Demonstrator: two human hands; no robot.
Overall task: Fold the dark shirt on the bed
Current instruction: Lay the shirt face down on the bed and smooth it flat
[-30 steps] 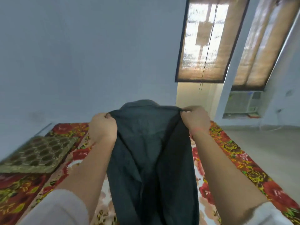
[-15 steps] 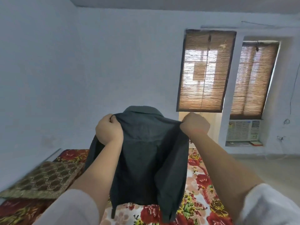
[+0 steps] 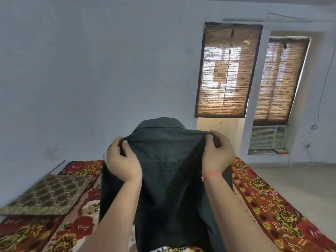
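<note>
Holding the dark shirt [image 3: 169, 171] up above the bed [image 3: 269, 202], I pinch one shoulder in my left hand [image 3: 122, 160] and the other in my right hand [image 3: 217, 153], each grip clenched on fabric. The shirt hangs down between my forearms. A patterned cushion [image 3: 49, 193] lies on the bed, left of the shirt.

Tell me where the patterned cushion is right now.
The patterned cushion lies on the bed at lower left, left of the held dark shirt.
</note>
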